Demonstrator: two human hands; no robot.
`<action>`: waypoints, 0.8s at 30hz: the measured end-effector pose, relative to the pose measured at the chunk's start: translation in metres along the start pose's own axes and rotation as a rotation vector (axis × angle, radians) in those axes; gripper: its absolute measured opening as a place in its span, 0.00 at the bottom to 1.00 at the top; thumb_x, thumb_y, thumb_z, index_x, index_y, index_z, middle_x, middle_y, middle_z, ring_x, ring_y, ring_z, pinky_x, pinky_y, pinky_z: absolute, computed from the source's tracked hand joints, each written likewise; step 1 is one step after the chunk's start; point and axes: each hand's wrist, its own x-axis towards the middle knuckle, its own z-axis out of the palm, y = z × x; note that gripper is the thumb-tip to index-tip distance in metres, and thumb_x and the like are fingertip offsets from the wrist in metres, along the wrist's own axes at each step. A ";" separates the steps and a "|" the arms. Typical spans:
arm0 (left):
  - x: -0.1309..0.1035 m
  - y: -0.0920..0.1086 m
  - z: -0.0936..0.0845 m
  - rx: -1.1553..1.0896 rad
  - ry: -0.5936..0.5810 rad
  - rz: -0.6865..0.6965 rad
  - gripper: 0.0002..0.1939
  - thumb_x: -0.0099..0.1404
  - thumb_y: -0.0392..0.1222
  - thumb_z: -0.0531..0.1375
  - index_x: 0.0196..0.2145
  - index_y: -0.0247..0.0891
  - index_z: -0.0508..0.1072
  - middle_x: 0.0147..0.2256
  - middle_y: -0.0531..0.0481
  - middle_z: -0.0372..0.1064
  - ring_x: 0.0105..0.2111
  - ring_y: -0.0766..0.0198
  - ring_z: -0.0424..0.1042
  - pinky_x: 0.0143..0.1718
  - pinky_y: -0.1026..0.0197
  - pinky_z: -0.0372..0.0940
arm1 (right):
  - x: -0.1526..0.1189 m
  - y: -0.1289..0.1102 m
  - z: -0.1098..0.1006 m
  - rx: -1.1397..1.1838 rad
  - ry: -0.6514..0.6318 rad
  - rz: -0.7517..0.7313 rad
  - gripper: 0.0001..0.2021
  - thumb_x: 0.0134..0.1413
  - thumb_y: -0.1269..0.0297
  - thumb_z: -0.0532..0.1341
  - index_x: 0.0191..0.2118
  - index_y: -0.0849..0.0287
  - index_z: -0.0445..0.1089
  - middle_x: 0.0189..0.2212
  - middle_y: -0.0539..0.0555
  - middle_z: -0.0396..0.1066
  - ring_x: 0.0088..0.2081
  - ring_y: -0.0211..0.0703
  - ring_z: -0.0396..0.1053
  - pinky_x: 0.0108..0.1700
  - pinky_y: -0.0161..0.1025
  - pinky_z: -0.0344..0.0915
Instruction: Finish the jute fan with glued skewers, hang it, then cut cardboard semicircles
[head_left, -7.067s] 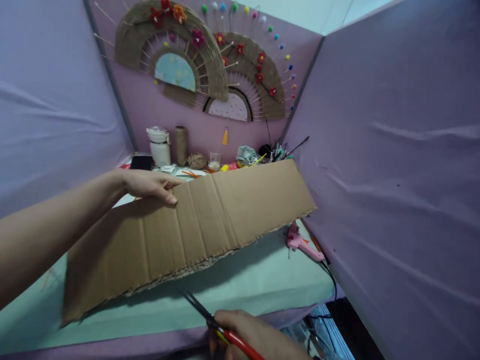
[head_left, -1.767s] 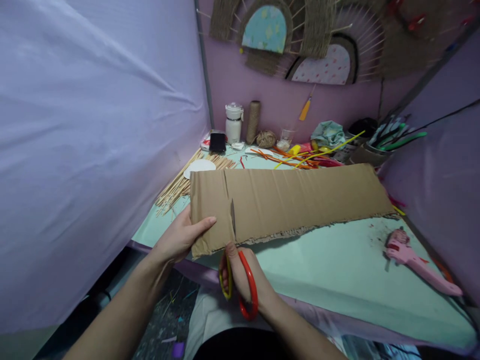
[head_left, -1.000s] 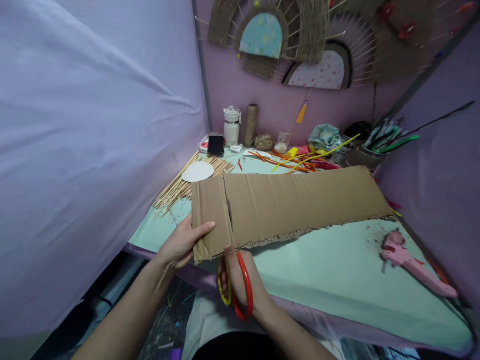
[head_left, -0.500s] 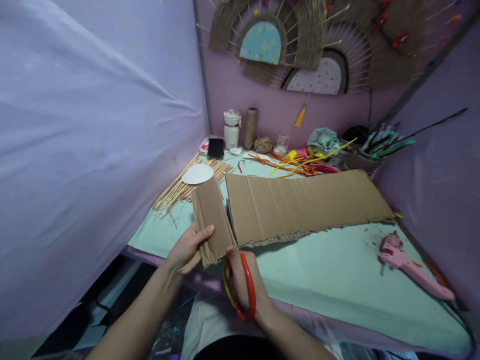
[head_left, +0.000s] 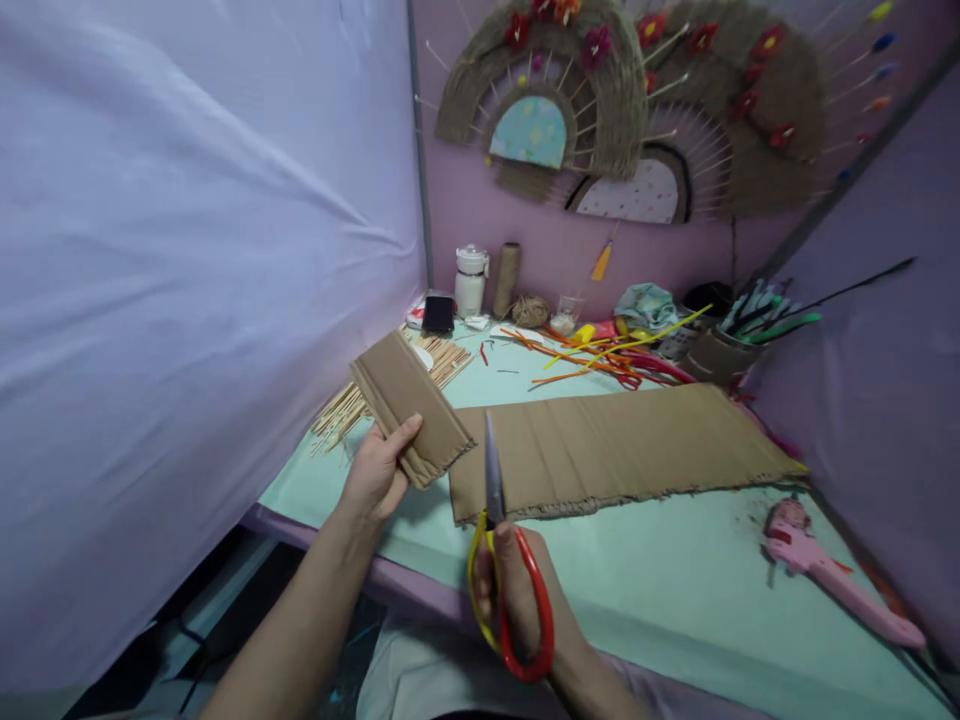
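Note:
My left hand (head_left: 379, 468) grips a small cardboard piece (head_left: 415, 405), thumb on top, tilted above the table's left part. Closed around the red and yellow handles of the scissors (head_left: 495, 480) is my right hand (head_left: 517, 585). The blades point away from me, nearly together, over the left end of a long cardboard strip (head_left: 622, 450). That strip lies across the table with a ragged near edge. A gap separates the small piece in my left hand from the scissors.
Thin wooden sticks (head_left: 341, 415) lie at the left. Behind stand a phone (head_left: 438, 314), a white jar (head_left: 471, 285), twine (head_left: 531, 311) and orange and yellow pipe cleaners (head_left: 592, 352). A pink glue gun (head_left: 840, 580) rests at the right, near a pot of tools (head_left: 720, 350).
The small piece has moved left, away from the long strip, and turned. My right hand has shifted right with the scissors, whose blades now show above the strip. The camera view has tilted up.

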 end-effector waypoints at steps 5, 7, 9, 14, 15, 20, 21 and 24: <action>0.020 -0.009 0.052 -0.093 -0.076 -0.008 0.18 0.53 0.35 0.68 0.43 0.35 0.74 0.37 0.46 0.78 0.41 0.57 0.77 0.49 0.55 0.71 | 0.018 -0.039 -0.050 -0.058 0.137 -0.210 0.34 0.41 0.25 0.55 0.23 0.58 0.62 0.24 0.60 0.73 0.23 0.44 0.71 0.27 0.38 0.67; 0.032 -0.013 0.075 -0.135 -0.096 -0.037 0.15 0.56 0.35 0.66 0.43 0.35 0.74 0.37 0.46 0.78 0.41 0.57 0.77 0.49 0.55 0.71 | 0.032 -0.058 -0.075 -0.051 0.205 -0.323 0.33 0.36 0.26 0.59 0.29 0.57 0.64 0.39 0.64 0.75 0.33 0.49 0.75 0.35 0.43 0.70; 0.043 -0.021 0.095 -0.180 -0.134 -0.094 0.12 0.61 0.36 0.63 0.44 0.34 0.73 0.36 0.46 0.78 0.38 0.58 0.77 0.48 0.54 0.71 | 0.048 -0.075 -0.095 -0.069 0.284 -0.430 0.34 0.31 0.28 0.63 0.34 0.56 0.66 0.50 0.65 0.71 0.46 0.54 0.73 0.45 0.46 0.69; 0.059 -0.056 0.123 -0.261 -0.200 -0.200 0.11 0.66 0.39 0.58 0.45 0.34 0.72 0.36 0.44 0.78 0.37 0.59 0.78 0.46 0.53 0.72 | 0.091 -0.092 -0.116 -0.146 0.367 -0.451 0.26 0.39 0.38 0.66 0.31 0.59 0.68 0.34 0.59 0.74 0.37 0.49 0.74 0.39 0.41 0.68; 0.060 -0.064 0.124 -0.264 -0.220 -0.212 0.11 0.66 0.39 0.59 0.45 0.34 0.72 0.37 0.43 0.78 0.38 0.58 0.77 0.46 0.53 0.72 | 0.098 -0.090 -0.117 -0.135 0.368 -0.452 0.24 0.40 0.42 0.68 0.29 0.59 0.66 0.29 0.56 0.73 0.33 0.46 0.73 0.35 0.39 0.67; 0.066 -0.079 0.112 -0.226 -0.301 -0.287 0.09 0.63 0.37 0.62 0.41 0.34 0.72 0.36 0.43 0.77 0.36 0.59 0.77 0.43 0.55 0.73 | 0.116 -0.081 -0.133 -0.027 0.430 -0.460 0.21 0.37 0.53 0.70 0.25 0.55 0.57 0.18 0.42 0.60 0.19 0.32 0.59 0.23 0.32 0.57; 0.068 -0.077 0.109 -0.203 -0.305 -0.298 0.08 0.62 0.37 0.62 0.40 0.34 0.72 0.35 0.45 0.77 0.35 0.60 0.77 0.42 0.57 0.74 | 0.117 -0.081 -0.140 -0.009 0.445 -0.464 0.21 0.36 0.54 0.70 0.25 0.55 0.56 0.17 0.42 0.59 0.19 0.31 0.57 0.23 0.31 0.56; 0.073 -0.072 0.102 -0.078 -0.360 -0.337 0.06 0.60 0.34 0.63 0.37 0.33 0.73 0.32 0.45 0.77 0.30 0.62 0.77 0.35 0.60 0.75 | 0.113 -0.086 -0.158 0.030 0.482 -0.477 0.21 0.36 0.55 0.70 0.24 0.56 0.56 0.18 0.42 0.58 0.20 0.30 0.55 0.22 0.30 0.54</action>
